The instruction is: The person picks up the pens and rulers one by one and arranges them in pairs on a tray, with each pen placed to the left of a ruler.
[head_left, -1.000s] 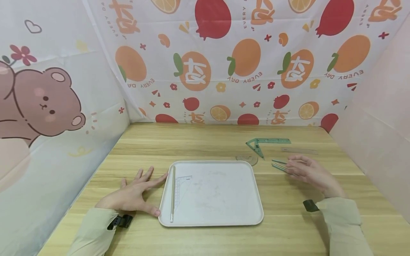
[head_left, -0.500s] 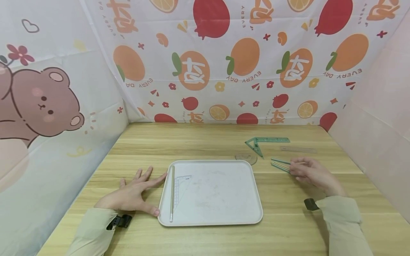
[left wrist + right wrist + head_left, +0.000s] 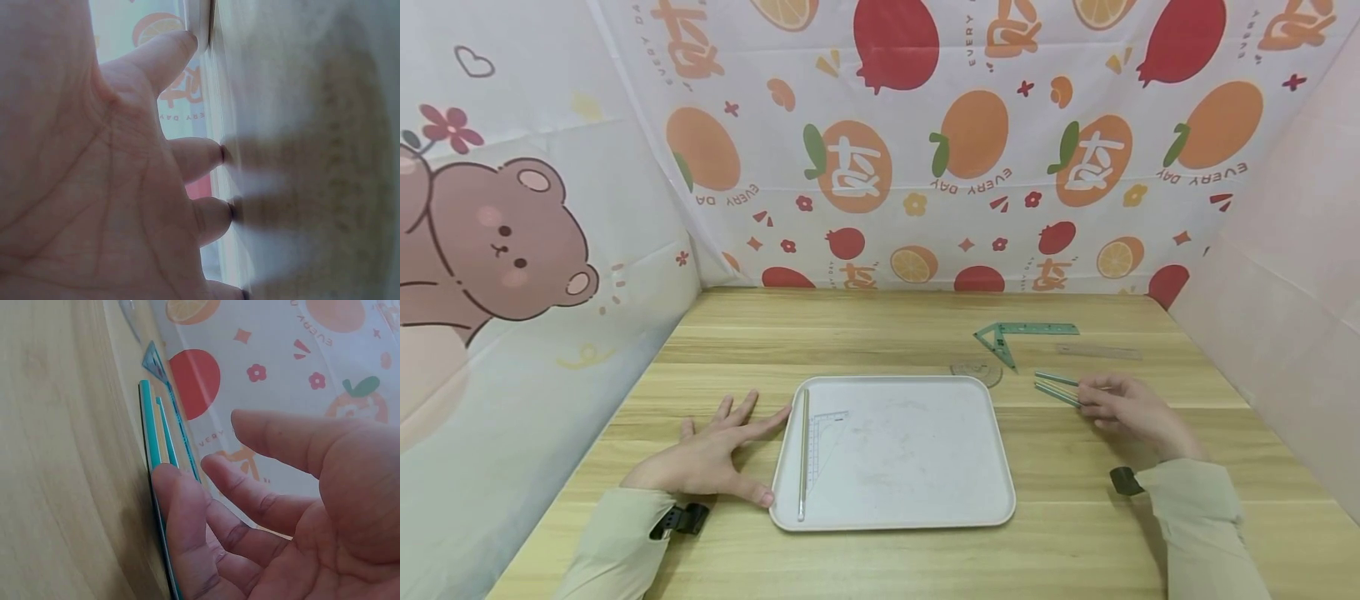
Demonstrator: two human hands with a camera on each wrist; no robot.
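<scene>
Loosely, thumb apart, the right hand touches thin sticks while the left hand, fingers spread, touches the tray.

Bare left hand, palm toward camera, digits spread. Uppermost tip against white, smooth-edged tray, partly in frame; lower three tips on pale wood-grain tabletop, blurred, finger-shadowed. Behind: white printed fabric sheet bearing orange citrus slice, orange lettering, red patch.
</scene>
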